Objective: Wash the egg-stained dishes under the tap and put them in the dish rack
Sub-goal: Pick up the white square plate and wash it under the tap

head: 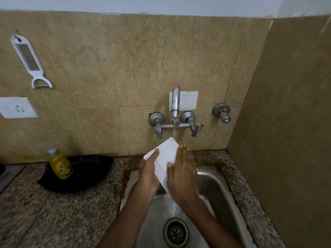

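Over the steel sink, both hands pinch a white plate under the running tap: left hand at 9 o'clock, right hand at 3. Speckled granite counter, tan tiled wall, soap bottle at 9 o'clock.

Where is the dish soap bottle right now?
Head view, left: the yellow dish soap bottle stands on the granite counter by a black pan, left of the sink.

A white grater-peeler hangs on the tiled wall at upper left, a white socket plate below it; lower left, a yellow dish-soap bottle stands against a black cloth on the speckled counter
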